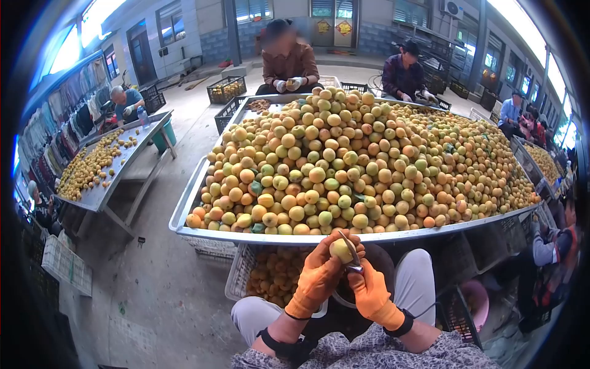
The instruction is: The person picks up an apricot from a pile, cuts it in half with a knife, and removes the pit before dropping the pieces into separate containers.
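Observation:
Both my hands wear orange gloves. My left hand (316,277) grips a yellow-green apricot (340,250) just below the table's front edge. My right hand (372,294) holds a small knife (352,253), and its blade lies against the right side of the fruit. Both hands are above my lap, between my knees. In front of me a metal tray table (184,206) carries a big heap of apricots (350,163), yellow, orange and green.
A white crate (239,273) of apricots stands under the table by my left knee. A pink bucket (476,301) is at my right. Other people sit at the far side of the table. A second fruit table (92,200) stands left, with bare concrete floor between.

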The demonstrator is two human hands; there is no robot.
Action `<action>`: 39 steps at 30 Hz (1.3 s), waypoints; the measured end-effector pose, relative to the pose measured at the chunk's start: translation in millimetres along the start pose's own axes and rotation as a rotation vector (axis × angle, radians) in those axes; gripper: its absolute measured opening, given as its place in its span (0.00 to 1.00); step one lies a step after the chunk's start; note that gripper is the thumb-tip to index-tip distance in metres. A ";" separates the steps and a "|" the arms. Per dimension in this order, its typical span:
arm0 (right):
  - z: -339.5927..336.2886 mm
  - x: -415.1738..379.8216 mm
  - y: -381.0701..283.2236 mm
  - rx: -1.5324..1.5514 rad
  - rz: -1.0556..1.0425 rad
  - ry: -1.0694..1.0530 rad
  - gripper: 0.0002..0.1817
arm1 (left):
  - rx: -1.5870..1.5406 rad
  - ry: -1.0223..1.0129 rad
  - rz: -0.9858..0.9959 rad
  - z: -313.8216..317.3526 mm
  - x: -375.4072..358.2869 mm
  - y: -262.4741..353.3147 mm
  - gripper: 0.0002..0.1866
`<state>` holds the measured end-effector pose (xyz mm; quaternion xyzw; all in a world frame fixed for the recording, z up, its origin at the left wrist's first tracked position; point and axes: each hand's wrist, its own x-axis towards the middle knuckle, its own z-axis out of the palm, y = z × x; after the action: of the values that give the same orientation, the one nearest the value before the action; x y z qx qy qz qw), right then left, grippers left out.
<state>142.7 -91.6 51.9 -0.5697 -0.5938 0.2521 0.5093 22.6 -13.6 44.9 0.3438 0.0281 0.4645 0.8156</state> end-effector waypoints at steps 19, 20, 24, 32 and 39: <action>-7.7 7.7 17.9 -0.046 -0.434 -0.040 0.24 | 0.209 -0.120 0.100 14.5 -9.9 -11.0 0.34; -10.3 6.6 16.7 -0.046 -0.430 -0.052 0.24 | 0.204 -0.109 0.104 12.5 -11.3 -10.1 0.34; -17.7 1.6 10.2 -0.033 -0.207 -0.168 0.24 | 0.351 -0.111 -0.005 13.2 -10.4 17.5 0.27; -25.4 2.9 27.2 -0.041 -0.251 -0.184 0.24 | 0.331 -0.096 -0.155 12.3 -7.3 6.0 0.32; -34.0 5.4 15.9 -0.085 -0.245 -0.148 0.16 | 0.303 -0.029 -0.181 8.5 -10.8 12.4 0.30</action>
<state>180.6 -92.6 51.7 -0.4939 -0.7050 0.2040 0.4663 10.4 -22.5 55.7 0.4657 0.1168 0.3744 0.7932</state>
